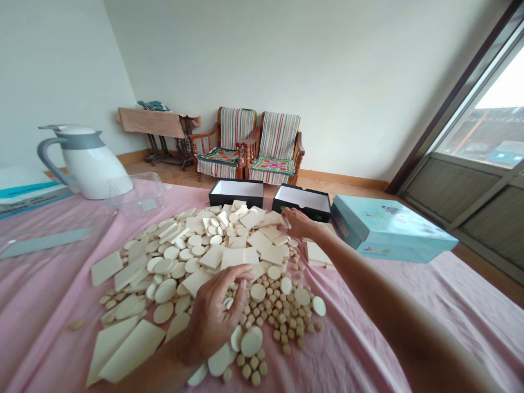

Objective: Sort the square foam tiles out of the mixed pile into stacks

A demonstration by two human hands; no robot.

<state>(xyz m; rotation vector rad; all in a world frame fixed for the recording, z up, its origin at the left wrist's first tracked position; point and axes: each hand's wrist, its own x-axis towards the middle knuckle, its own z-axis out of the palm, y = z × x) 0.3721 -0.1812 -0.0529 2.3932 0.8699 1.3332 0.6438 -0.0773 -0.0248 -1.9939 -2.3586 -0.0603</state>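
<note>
Wooden cubes lie at three o'clock from my nearer left hand, fingers parted. Right hand: grip unclear.

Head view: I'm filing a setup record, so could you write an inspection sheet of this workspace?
Surface: pink cloth, wrinkled.
Work pieces: pale square tiles, round discs and small blocks, heaped loosely; two open black boxes beyond the heap.
Clutter: blue box at right; white jug and clear plastic container at left.
Grips: left hand half-curled over near pieces, right hand at the heap's far edge by the right-hand black box; whether either holds a piece is unclear.
Cables: nothing seen.
Surroundings: two wooden chairs, cloth-covered table, door at right.
</note>
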